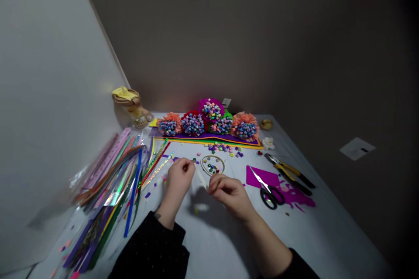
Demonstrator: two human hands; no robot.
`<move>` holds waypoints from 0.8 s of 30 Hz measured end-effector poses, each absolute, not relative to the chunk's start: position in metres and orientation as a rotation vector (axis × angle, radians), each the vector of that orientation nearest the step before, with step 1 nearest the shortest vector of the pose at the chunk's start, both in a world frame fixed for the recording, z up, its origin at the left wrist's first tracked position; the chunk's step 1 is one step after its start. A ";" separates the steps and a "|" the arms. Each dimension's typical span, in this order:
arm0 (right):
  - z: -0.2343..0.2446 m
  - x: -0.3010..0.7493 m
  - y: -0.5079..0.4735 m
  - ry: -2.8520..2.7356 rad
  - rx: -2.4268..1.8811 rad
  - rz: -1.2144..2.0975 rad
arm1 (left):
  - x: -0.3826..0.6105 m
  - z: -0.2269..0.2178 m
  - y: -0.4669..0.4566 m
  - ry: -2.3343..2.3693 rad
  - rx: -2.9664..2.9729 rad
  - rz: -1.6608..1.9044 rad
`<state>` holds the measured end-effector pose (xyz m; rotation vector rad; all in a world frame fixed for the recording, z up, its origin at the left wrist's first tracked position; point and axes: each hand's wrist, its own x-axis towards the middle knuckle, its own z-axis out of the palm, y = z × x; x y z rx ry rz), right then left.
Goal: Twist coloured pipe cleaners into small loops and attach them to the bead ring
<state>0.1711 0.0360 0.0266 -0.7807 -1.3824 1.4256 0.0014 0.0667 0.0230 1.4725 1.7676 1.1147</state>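
Head view: paper strip [201, 178] between both hands' fingertips [212, 186]

The left forearm [166, 211] and right forearm [265, 239], in dark sleeves [150, 246], reach in from the near edge of the desk [330, 235]. The left hand [179, 178] and right hand [229, 194] hover close together, both pinching with their fingertips [211, 187].

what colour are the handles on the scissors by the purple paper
The steel scissors' loop handles are black, best seen in the head view.
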 end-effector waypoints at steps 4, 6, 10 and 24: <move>0.016 0.161 0.037 -0.975 -1.012 1.802 | 0.009 0.024 0.062 1.739 1.799 1.051; 0.015 0.157 0.038 -0.837 -1.019 1.949 | 0.011 0.023 0.061 1.717 1.853 1.018; 0.015 0.152 0.038 -0.714 -0.987 2.094 | 0.012 0.021 0.060 1.667 1.898 0.980; 0.005 0.152 0.043 -0.586 -0.990 2.048 | 0.016 0.016 0.061 1.697 1.814 1.050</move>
